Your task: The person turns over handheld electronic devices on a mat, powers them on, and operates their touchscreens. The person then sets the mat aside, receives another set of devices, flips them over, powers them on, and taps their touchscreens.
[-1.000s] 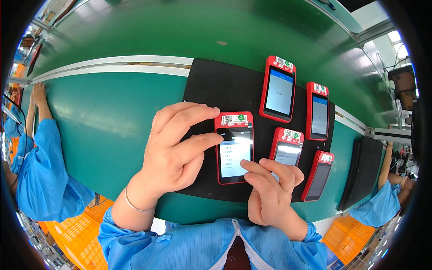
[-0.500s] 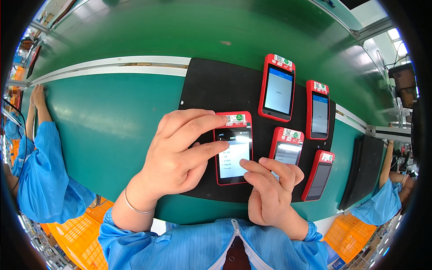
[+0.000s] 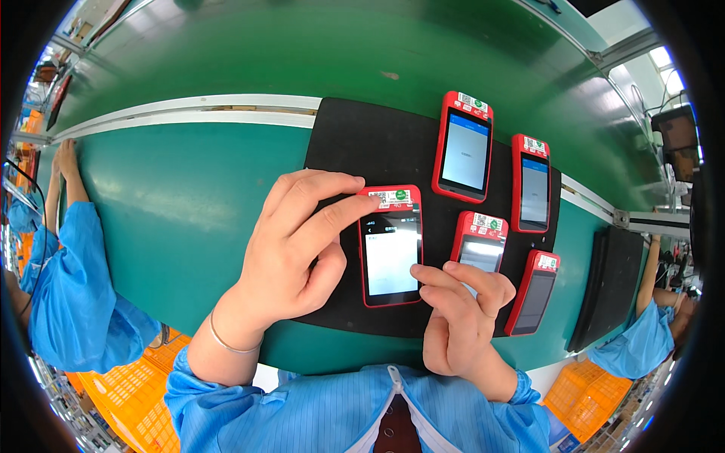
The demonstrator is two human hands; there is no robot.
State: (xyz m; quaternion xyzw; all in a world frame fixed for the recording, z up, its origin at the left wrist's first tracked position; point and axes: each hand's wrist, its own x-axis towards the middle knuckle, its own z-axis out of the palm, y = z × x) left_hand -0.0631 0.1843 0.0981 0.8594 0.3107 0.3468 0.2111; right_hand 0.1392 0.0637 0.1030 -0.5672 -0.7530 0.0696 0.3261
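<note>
The red handheld device [image 3: 393, 268] being worked on lies face up on a black mat [image 3: 362, 136], which is spread over the green surface [image 3: 181, 211], just in front of the person. Its screen has changed: half a second ago it shows a list of several lines, while now it is almost wholly white below a dark header, with one short line near the top. The left hand [image 3: 291, 253] is loosely open and grips nothing; two fingertips reach the device's upper left corner, by its white label [image 3: 394, 198], and the lower finger that earlier lies across the screen is now drawn back, clear of it. Whether those fingertips press on the casing cannot be told. The right hand [image 3: 462, 325] is half curled, with nothing seen in its grasp, a fingertip at the screen's right edge; it sits slightly farther right than before. Just beyond its fingers lies a second red device [image 3: 483, 251], partly covered by them. The top red device [image 3: 464, 151], the far-right red device [image 3: 535, 189] and the dark-screened red device [image 3: 534, 294] keep their places.
</note>
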